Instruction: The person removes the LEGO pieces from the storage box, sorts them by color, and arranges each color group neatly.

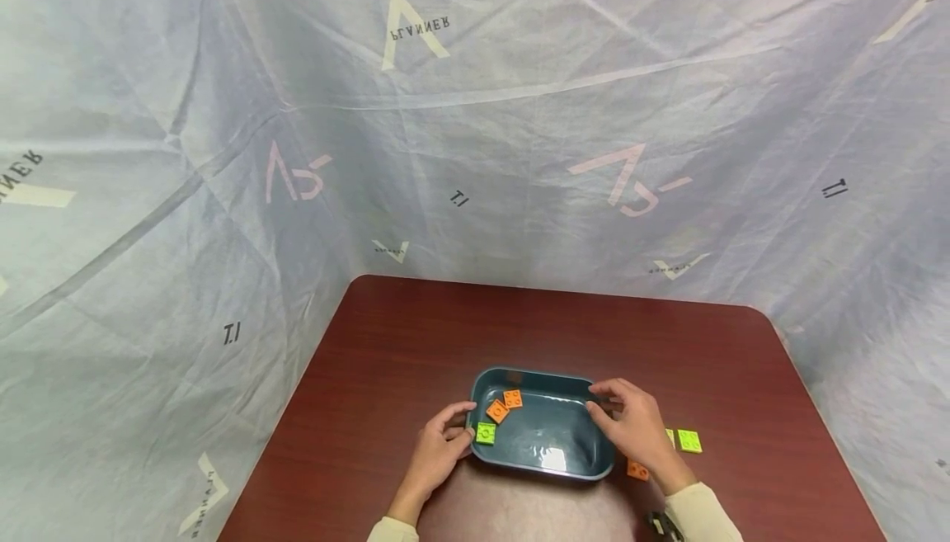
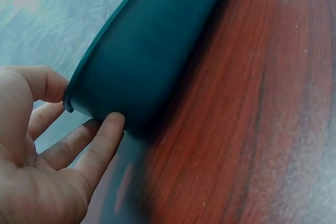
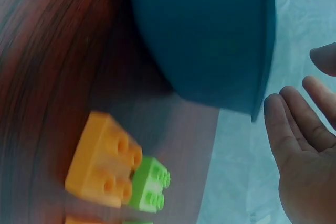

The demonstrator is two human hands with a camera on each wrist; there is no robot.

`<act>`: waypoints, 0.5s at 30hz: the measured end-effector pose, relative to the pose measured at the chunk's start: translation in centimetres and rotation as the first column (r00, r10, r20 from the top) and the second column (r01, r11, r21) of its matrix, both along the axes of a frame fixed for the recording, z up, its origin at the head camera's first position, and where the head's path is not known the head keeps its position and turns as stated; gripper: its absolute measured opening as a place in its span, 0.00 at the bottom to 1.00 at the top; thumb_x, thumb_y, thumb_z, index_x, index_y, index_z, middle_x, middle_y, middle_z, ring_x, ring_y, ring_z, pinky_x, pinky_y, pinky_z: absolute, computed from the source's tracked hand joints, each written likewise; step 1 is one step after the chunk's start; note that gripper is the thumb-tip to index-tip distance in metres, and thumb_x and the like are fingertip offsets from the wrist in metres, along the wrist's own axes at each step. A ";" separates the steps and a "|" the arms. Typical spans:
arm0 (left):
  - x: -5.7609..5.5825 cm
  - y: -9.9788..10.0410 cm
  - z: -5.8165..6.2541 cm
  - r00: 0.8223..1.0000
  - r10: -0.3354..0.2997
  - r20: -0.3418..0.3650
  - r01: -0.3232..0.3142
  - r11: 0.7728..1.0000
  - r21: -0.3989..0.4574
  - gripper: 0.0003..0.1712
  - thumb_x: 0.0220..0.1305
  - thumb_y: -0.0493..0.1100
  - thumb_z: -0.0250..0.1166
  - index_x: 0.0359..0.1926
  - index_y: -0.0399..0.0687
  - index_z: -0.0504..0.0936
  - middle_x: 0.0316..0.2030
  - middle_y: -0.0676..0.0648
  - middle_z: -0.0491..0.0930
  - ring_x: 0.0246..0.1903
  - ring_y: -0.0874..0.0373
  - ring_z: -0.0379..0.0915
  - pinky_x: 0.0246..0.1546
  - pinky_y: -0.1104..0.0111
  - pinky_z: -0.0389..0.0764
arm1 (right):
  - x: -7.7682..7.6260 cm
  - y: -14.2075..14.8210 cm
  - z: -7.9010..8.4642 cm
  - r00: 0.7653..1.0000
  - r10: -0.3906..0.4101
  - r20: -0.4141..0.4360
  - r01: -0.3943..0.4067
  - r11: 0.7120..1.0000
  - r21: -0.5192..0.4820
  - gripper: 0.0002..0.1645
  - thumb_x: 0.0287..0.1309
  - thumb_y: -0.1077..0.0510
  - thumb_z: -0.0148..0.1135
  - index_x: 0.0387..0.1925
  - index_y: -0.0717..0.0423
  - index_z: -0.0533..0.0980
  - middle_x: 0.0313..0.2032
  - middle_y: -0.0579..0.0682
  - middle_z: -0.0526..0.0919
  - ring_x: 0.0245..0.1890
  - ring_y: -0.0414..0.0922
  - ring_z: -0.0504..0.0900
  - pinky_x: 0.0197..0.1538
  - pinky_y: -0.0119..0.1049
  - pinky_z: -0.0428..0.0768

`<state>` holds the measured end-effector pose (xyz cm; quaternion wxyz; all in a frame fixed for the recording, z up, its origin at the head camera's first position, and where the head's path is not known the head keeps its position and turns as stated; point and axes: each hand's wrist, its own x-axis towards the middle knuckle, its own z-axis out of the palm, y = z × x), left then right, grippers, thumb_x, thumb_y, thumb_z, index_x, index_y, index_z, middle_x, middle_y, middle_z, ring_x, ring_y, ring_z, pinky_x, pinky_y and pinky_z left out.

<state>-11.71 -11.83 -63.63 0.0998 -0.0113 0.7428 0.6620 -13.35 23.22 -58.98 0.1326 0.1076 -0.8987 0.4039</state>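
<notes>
A dark teal tray (image 1: 545, 426) lies on the table, with two orange toy bricks (image 1: 497, 412) and a green toy brick (image 1: 486, 433) at its left end. My left hand (image 1: 438, 447) is at that end. In the left wrist view one bent digit meets the rim while other fingertips (image 2: 113, 124) press on the outer wall. Over the tray's right end my right hand (image 1: 631, 422) spreads its thumb and fingers around the rim. The right wrist view has those fingers (image 3: 278, 114) beside the rim, with nothing between them and the thumb.
Right of the tray, close to my right forearm, lie an orange brick (image 1: 637, 470) and a light green brick (image 1: 689, 441). Another light-coloured brick is partly hidden behind the hand. Grey printed cloth (image 1: 519, 154) hangs around the dark red table (image 1: 416, 319).
</notes>
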 end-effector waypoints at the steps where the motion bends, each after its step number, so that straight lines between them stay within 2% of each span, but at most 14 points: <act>1: 0.0 0.0 0.0 1.000 -0.003 0.001 0.003 1.000 0.003 0.24 0.71 0.37 0.67 0.66 0.52 0.82 0.58 0.36 0.83 0.52 0.47 0.86 0.42 0.65 0.89 | -0.2 -0.2 -0.1 1.000 0.001 -0.001 -0.001 1.000 -0.006 0.17 0.55 0.64 0.80 0.46 0.54 0.86 0.42 0.48 0.88 0.40 0.49 0.92 0.44 0.43 0.90; 4: 0.0 0.1 0.0 1.000 -0.007 0.006 0.007 1.000 0.013 0.24 0.71 0.38 0.67 0.67 0.52 0.82 0.58 0.36 0.83 0.52 0.48 0.86 0.42 0.65 0.89 | -0.5 -1.0 -0.4 1.000 0.011 0.004 -0.011 1.000 -0.011 0.16 0.55 0.64 0.80 0.46 0.54 0.86 0.42 0.48 0.88 0.39 0.48 0.92 0.43 0.44 0.90; 9: 0.3 0.0 0.0 1.000 -0.005 0.015 0.004 1.000 0.022 0.24 0.71 0.38 0.67 0.67 0.51 0.82 0.58 0.36 0.83 0.52 0.47 0.86 0.41 0.66 0.89 | -0.7 -2.6 -0.5 0.995 0.056 0.083 -0.055 0.998 -0.012 0.14 0.58 0.62 0.79 0.46 0.54 0.86 0.42 0.47 0.87 0.40 0.46 0.91 0.43 0.41 0.90; 15: 0.0 0.0 -0.1 1.000 -0.003 -0.001 0.003 1.000 0.021 0.24 0.71 0.37 0.67 0.67 0.50 0.82 0.58 0.35 0.83 0.53 0.46 0.86 0.41 0.67 0.89 | -1.3 -4.4 -0.3 0.991 0.066 0.116 -0.071 0.997 0.043 0.14 0.58 0.60 0.79 0.45 0.53 0.87 0.42 0.44 0.87 0.40 0.41 0.89 0.44 0.37 0.89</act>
